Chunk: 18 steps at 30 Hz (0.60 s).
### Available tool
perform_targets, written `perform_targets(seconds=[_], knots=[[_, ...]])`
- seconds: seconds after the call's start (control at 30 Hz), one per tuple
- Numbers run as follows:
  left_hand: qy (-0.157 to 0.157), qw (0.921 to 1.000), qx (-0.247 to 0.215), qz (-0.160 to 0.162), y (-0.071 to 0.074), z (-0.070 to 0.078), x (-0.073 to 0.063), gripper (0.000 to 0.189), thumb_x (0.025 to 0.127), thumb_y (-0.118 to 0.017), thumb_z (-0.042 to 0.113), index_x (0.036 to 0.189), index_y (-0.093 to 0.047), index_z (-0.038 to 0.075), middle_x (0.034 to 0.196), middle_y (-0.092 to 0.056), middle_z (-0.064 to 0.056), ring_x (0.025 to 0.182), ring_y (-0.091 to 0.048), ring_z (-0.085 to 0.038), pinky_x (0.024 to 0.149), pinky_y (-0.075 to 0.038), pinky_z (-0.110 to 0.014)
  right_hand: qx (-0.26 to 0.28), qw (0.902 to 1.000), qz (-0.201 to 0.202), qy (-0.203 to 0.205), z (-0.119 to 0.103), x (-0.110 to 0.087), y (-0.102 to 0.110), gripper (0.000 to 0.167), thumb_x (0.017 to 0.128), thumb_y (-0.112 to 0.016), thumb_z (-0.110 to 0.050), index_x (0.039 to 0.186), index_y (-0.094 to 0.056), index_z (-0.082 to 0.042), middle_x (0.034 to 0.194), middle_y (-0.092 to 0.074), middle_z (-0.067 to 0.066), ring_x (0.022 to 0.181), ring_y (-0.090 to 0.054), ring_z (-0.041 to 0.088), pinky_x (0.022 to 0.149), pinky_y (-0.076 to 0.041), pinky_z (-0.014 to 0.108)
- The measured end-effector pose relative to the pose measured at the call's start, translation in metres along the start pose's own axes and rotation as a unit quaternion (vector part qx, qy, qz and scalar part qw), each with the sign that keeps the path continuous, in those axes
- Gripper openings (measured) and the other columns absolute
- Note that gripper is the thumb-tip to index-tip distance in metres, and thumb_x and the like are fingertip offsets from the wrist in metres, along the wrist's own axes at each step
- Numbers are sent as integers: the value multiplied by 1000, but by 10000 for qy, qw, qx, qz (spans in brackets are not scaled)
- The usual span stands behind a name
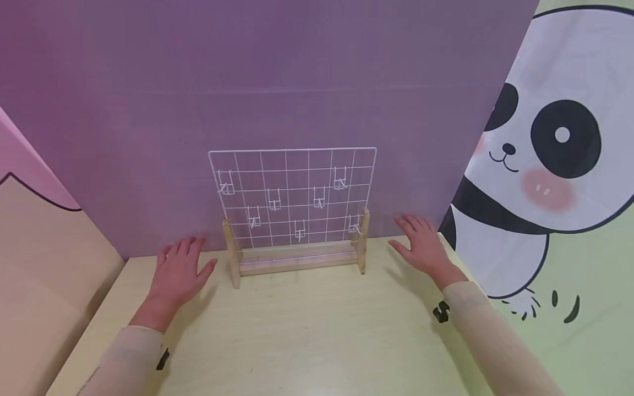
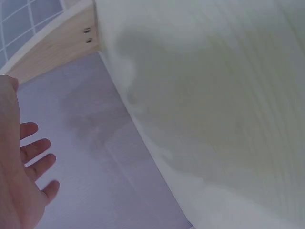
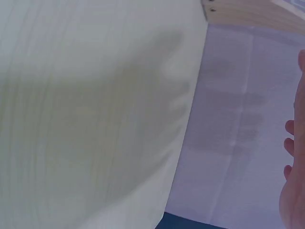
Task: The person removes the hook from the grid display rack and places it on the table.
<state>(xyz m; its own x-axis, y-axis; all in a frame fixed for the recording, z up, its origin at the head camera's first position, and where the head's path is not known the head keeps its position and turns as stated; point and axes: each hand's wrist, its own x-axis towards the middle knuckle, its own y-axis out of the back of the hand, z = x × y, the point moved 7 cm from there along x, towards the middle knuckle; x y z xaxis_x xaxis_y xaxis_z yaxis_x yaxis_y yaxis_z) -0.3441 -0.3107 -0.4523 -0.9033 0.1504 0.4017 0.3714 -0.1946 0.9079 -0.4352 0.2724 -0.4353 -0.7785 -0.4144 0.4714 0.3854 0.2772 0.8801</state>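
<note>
A white wire grid rack (image 1: 297, 199) stands upright in a wooden base (image 1: 299, 263) at the back of the table, with several small white hooks (image 1: 319, 199) hung on it. To the left of the rack is my left hand (image 1: 177, 272), fingers extended and spread, holding nothing. My right hand (image 1: 423, 247) is on the rack's other side, its fingers likewise loosely spread with nothing in them. Both wrist views show the left hand (image 2: 21, 167) and right hand (image 3: 296, 157) apart from the rack's wooden end pieces, casting shadows on the table.
The pale wooden table (image 1: 307, 330) ends at a purple backdrop (image 1: 297, 82) just behind the rack. A panda picture (image 1: 564, 159) covers the wall at the right, and a pink and beige panel (image 1: 39, 264) borders the left.
</note>
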Motion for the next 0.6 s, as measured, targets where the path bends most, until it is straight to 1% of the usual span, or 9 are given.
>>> perform_targets(seconds=[0.1, 0.27, 0.37, 0.5, 0.6], knots=[[-9, 9994, -238, 235, 7, 5, 3, 63, 108, -65, 38, 149, -53, -8, 148, -52, -32, 140, -46, -53, 115, -33, -76, 353, 9993, 26, -134, -2, 3, 2, 69, 105, -73, -43, 160, -56, -4, 160, -54, 23, 149, -46, 47, 127, -29, 69], [65, 9954, -775, 566, 18, 9, 10, 51, 107, -68, 30, 141, -59, -8, 141, -58, -31, 133, -52, -54, 108, -37, -76, 1031, 9940, 89, -344, -8, 9, 5, 63, 105, -76, -36, 156, -58, -3, 157, -56, 23, 147, -49, 46, 125, -35, 68], [44, 9914, -1059, 774, 25, 11, 14, 46, 105, -69, 24, 137, -61, -8, 135, -61, -31, 129, -55, -54, 105, -40, -77, 1349, 9901, 254, -290, -12, 13, 7, 60, 104, -78, -31, 153, -60, -1, 153, -59, 22, 143, -53, 46, 122, -39, 66], [22, 9859, -1370, 960, 36, 16, 20, 40, 106, -68, 20, 134, -63, -8, 130, -63, -30, 122, -59, -54, 103, -45, -75, 1771, 9825, 559, -141, -17, 18, 8, 55, 104, -79, -24, 149, -63, 1, 147, -63, 23, 138, -57, 46, 118, -43, 65], [32, 9809, -1602, 1103, 45, 20, 23, 37, 106, -68, 18, 133, -63, -7, 128, -63, -30, 118, -61, -54, 101, -48, -73, 2014, 9772, 660, -152, -19, 22, 8, 52, 104, -78, -21, 149, -63, 1, 144, -65, 23, 135, -58, 46, 116, -44, 65]])
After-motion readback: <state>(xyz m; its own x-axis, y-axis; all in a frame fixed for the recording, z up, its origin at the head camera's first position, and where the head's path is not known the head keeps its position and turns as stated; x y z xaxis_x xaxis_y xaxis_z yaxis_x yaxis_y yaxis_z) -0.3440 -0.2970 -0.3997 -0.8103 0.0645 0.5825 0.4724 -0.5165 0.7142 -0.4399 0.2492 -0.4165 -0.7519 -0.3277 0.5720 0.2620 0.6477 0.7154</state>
